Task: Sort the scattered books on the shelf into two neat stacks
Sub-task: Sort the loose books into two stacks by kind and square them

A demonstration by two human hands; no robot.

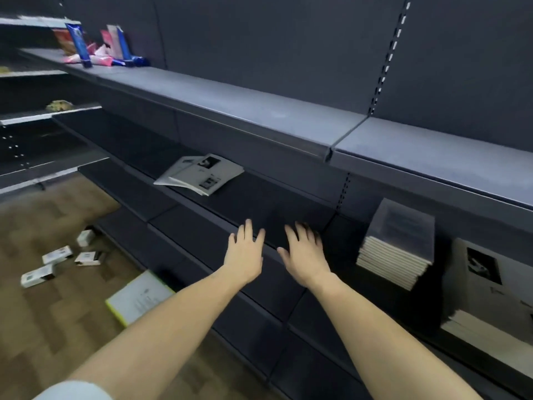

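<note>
Your left hand (245, 252) and right hand (305, 255) reach side by side over the front edge of the dark shelf (259, 203), both with fingers spread and straight, palms down, holding nothing. The fingertips of each hand lie at the shelf's front lip; whether they press on it or hover just above cannot be told. The two hands are near each other but apart.

Further along the same shelf, to your left and well apart from the hands, a few loose white books (199, 174) lie in a skewed, overlapping heap, the top one showing black-and-white pictures on its cover. To your right, on the next bay of the shelf, a neat stack of grey-covered books (398, 241) stands with page edges facing you. Just beside it, at the right edge of the view, a second stack of white-covered books (484, 287) sits lower in the frame, its top cover bearing a dark photograph; it is partly cut off by the edge.

The upper shelf (259, 108) runs across above, and at its far left end a cluster of blue and pink tubes (101, 47) stands and lies together. On the brown floor (43, 313) below, several small white boxes (60, 255) lie scattered, and a flat white book with a yellow edge (138, 295) rests near the foot of the shelving. A white sleeve (75, 391) shows at the bottom left.
</note>
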